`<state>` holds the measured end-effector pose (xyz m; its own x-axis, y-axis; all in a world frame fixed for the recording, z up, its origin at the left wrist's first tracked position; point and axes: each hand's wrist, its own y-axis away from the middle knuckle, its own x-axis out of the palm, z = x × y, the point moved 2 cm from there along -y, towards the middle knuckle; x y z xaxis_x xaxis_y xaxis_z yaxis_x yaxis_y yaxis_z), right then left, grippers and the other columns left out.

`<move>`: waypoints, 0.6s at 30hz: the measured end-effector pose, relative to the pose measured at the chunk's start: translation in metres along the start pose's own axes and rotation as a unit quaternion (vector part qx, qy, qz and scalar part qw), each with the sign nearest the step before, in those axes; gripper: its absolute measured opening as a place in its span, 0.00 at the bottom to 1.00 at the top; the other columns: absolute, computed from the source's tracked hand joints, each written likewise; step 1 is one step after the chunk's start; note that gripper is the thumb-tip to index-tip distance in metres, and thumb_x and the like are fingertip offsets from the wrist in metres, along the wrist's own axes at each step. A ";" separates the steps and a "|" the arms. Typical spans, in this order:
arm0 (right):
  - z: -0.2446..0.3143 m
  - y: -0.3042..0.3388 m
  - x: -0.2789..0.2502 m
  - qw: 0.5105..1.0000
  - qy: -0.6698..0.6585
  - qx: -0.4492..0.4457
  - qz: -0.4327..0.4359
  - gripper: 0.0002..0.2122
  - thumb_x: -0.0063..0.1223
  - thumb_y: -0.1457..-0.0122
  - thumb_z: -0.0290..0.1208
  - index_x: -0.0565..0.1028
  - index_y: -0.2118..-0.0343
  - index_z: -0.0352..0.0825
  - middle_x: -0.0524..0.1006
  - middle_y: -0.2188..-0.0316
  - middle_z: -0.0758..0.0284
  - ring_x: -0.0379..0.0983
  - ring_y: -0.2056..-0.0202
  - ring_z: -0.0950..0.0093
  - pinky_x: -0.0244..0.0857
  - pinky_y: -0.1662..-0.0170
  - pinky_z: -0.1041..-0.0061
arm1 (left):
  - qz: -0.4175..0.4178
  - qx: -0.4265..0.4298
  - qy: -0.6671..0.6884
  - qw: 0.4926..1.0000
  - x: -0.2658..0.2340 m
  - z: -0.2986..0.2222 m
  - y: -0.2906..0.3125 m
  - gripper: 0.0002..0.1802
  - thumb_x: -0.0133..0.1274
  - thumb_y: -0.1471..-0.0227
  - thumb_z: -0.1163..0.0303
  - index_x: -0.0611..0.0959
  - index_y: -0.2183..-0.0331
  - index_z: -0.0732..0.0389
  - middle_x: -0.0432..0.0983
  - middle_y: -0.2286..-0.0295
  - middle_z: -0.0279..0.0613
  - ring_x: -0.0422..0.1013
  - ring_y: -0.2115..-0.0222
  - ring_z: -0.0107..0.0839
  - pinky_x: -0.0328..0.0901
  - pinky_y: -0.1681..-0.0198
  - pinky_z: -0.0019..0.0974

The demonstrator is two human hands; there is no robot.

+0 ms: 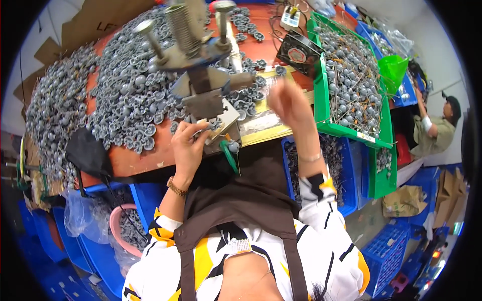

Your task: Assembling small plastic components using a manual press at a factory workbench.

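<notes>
Thumb and fingers of the left hand [187, 146] are closed in a pinch on a small grey part [215, 123] ahead-right, near the press ram [205, 104], while the farther right hand [291, 104] is blurred, loosely curled, its contents indiscernible.

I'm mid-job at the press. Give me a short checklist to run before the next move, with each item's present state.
1. Left hand clear of the press head: not ok; its fingertips appear close below it.
2. Part seated under the press: cannot tell; the fingertips and press crowd the spot.
3. Right hand free of parts: cannot tell; it is motion-blurred.
4. Grey cup-shaped parts at hand: ok, heaped on the red tabletop beside the press.
5. Green tray upright: ok, with grey balls in it.
6. Cooling fan running: cannot tell.
</notes>
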<state>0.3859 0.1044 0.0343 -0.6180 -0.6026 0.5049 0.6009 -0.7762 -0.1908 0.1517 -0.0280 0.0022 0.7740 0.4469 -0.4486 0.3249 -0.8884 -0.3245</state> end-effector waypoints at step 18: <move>0.048 0.082 0.152 0.823 0.407 -0.387 0.080 0.05 0.56 0.48 0.29 0.72 0.70 0.38 0.73 0.75 0.68 0.72 0.67 0.71 0.60 0.50 0.59 | -0.018 -0.003 -0.003 1.000 -0.001 0.003 0.006 0.09 0.62 0.58 0.77 0.85 0.68 0.61 0.67 0.78 0.36 0.62 0.79 0.26 0.58 0.76 0.30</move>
<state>0.3659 -0.0415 0.1358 -0.8870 -0.3880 -0.2504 0.3991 -0.3713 -0.8384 0.1514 -0.0336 -0.0015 0.7583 0.4790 -0.4422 0.3555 -0.8724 -0.3355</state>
